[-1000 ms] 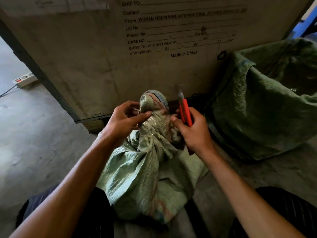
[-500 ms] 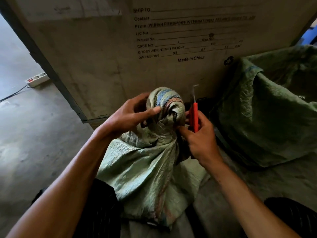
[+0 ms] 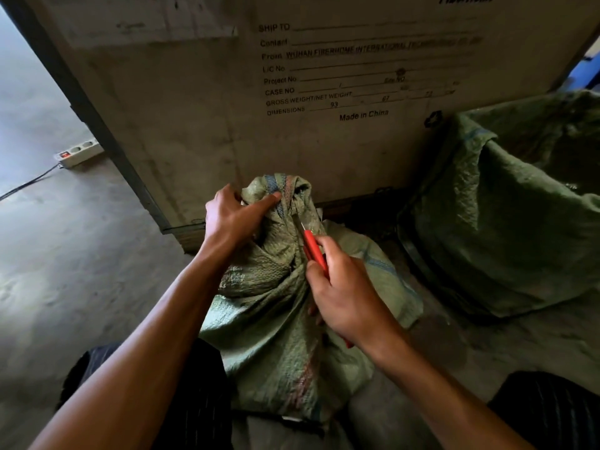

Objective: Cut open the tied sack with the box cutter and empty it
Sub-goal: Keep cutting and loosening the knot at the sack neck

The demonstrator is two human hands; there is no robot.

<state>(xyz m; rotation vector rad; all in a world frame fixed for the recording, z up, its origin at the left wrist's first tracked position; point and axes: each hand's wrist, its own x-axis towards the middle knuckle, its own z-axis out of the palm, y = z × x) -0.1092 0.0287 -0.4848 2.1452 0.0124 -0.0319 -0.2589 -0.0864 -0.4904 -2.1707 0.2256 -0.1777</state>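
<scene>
**Blade now at the knot of the sack**

From the head camera, we see the cutter has come down. A second ago the right hand held it upright beside the bundled top, blade pointing up and clear of the cloth; now the right hand (image 3: 349,293) is closed around the red box cutter (image 3: 314,250) and has tipped it over, so the blade points toward 11 o'clock and lies against the gathered neck of the green sack (image 3: 276,306). Whether the edge has bitten into the weave we cannot tell. The left hand (image 3: 232,216) has shifted too: it is clamped on the twisted top, thumb stretched across the striped band at 12 o'clock, pulling the neck taut. We judge the cut is only beginning; the sack looks full and closed, so emptying lies ahead. The thumb sits near the blade's line, which is a risk.

The sack stands at the centre between our knees (image 3: 181,401), on a bare grey concrete floor (image 3: 81,271). Behind it at 12 o'clock rises a large printed shipping crate (image 3: 194,92). At 3 o'clock slumps a second green sack (image 3: 519,222), open-mouthed. At 10 o'clock a white power strip (image 3: 78,154) lies on the floor, cable trailing left.
</scene>
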